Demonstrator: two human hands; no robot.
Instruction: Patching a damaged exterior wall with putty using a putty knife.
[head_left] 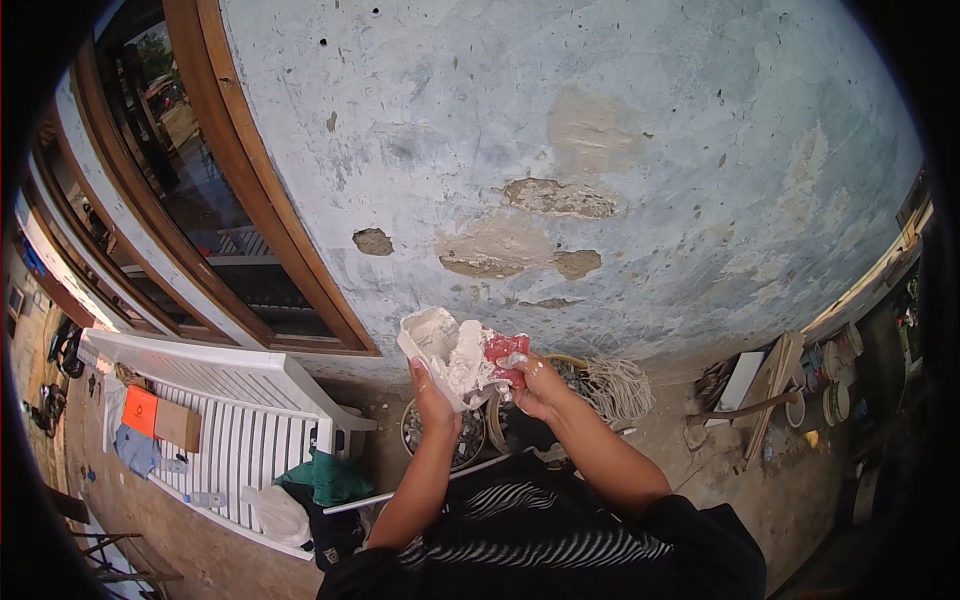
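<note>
My left hand [434, 402] is wrapped round a white plastic tub [405, 342] and holds it tilted in front of the wall. Pale wet filler [434, 332] coats the inside of the tub. In my right hand [540, 387] is a red scraper [508, 348], smeared with filler, with a thick lump of filler [464, 360] on it over the tub. White smears mark my right fingers. Beyond both hands rises the worn pale-blue wall [450, 150], where a beige filled patch [495, 243] lies among rough bare patches [560, 197].
A white slatted bench [255, 435] stands at left, bearing an orange box [140, 411], a cardboard box [178, 427] and cloths. Below my hands are containers of rubble [468, 440]. Rope [617, 388], planks [776, 380] and a wooden-handled tool [745, 408] lie to the right.
</note>
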